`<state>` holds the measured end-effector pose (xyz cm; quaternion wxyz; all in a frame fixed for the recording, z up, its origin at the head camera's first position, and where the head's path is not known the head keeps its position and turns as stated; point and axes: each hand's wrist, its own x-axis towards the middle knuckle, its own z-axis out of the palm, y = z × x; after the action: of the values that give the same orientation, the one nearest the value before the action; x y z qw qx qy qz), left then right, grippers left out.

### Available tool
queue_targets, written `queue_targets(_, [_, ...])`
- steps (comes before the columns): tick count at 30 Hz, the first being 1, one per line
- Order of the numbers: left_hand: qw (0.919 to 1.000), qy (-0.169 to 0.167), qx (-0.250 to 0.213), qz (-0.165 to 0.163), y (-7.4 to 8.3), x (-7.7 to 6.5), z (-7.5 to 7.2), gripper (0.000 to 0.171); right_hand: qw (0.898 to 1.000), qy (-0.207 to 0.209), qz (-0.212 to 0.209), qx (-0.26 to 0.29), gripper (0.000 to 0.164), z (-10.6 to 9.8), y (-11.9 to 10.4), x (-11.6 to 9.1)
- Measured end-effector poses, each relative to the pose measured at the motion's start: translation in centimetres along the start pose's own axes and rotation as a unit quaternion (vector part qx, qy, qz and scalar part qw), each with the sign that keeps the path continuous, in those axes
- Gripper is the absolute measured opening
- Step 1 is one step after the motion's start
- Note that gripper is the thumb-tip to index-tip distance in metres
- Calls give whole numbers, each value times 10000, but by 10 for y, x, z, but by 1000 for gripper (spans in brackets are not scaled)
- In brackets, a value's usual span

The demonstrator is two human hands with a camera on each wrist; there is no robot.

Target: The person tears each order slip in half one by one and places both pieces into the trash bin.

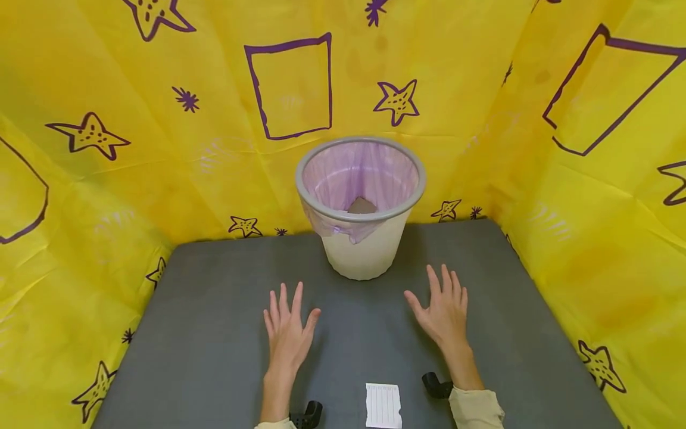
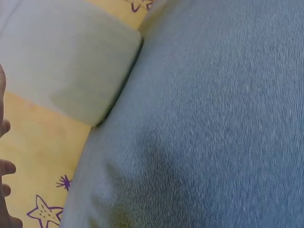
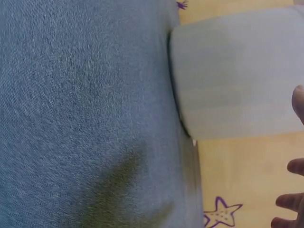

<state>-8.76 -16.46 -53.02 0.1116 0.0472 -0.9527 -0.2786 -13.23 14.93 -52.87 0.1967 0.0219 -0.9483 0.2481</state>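
Note:
Both hands hover over the grey table with fingers spread and nothing in them. My left hand [image 1: 288, 333] is left of centre, and my right hand [image 1: 443, 310] is on the right. Beyond them, at the back, stands a white waste bin [image 1: 367, 247] with a grey rim and a pale purple liner bag [image 1: 354, 173]. Inside the bin lies a brownish-grey piece [image 1: 362, 205], its kind unclear. Between the forearms, near the front, lies a white slip of paper [image 1: 383, 405] with ruled lines. In the wrist views only fingertips [image 2: 6, 167] [image 3: 289, 202] show at the edge.
Yellow cloth walls [image 1: 214, 119] with purple stars and frames drawn on them enclose the grey table [image 1: 225, 298] at the back and sides. Black wrist-worn pieces [image 1: 436, 385] sit beside both forearms. The bin stands close to the back wall.

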Motion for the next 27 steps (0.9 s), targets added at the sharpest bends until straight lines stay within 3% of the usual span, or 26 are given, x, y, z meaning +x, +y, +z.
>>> queue_targets(7, [9998, -174, -11, -29, 10, 0, 2, 72, 10000, -10, -28, 60, 77, -3, -3, -8])
queue_targets(19, [9949, -674, -649, -388, 18, -6, 6, 69, 9991, -238, 186, 287, 70, -3, -12, -16])
queue_targets(23, [9891, -788, -1108, -573, 19, -9, 6, 66, 9918, -957, 552, 643, 60, -2, -16, -18])
queue_targets(27, [9764, -1152, -1672, -736, 18, -11, 6, 66, 9677, -2001, 954, 1199, 42, 0, -18, -22])
